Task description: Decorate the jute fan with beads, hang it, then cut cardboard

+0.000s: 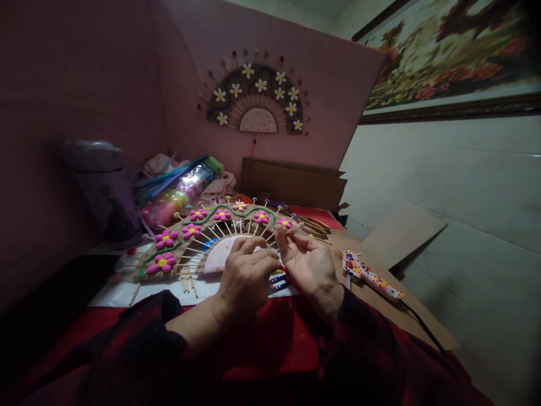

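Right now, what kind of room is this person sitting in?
Probably a home craft corner. A half-made fan decoration with pink flowers lies under the left hand and right hand, a finished fan hangs on the pink wall, and a framed picture hangs nearby.

The left hand (pixel 247 276) covers the lower right part of the fan-shaped craft piece (pixel 203 237). Whatever the right hand (pixel 306 262) pinches at its fingertips is too small to identify. Both forearms are cut off by the bottom edge.

Dim room: pink wall (pixel 321 84), framed painting (pixel 448 56) on white wall (pixel 443 175).
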Available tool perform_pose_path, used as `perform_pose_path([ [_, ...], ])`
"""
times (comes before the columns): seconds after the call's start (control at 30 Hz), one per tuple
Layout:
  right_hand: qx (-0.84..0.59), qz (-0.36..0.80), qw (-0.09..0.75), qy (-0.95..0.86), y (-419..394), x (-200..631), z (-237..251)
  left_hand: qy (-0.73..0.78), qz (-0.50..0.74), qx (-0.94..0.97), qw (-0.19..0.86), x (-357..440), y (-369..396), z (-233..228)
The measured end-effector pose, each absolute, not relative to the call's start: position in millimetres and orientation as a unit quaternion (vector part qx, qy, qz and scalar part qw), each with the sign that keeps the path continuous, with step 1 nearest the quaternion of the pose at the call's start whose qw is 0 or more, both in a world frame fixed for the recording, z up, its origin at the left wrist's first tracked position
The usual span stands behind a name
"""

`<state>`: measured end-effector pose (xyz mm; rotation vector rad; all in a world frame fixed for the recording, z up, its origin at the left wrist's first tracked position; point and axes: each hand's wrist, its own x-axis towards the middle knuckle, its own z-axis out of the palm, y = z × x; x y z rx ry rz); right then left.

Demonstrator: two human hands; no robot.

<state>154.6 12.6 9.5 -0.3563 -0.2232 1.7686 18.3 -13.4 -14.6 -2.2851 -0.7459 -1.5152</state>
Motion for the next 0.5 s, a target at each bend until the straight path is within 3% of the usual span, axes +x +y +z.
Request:
perform_pose_path([
  [0.5,-0.144,0.762,0.621,-0.113,11.9,156.2,9.2,-0.273,-0.534,-0.785,0.157,17.3,-14.2,-14.8],
])
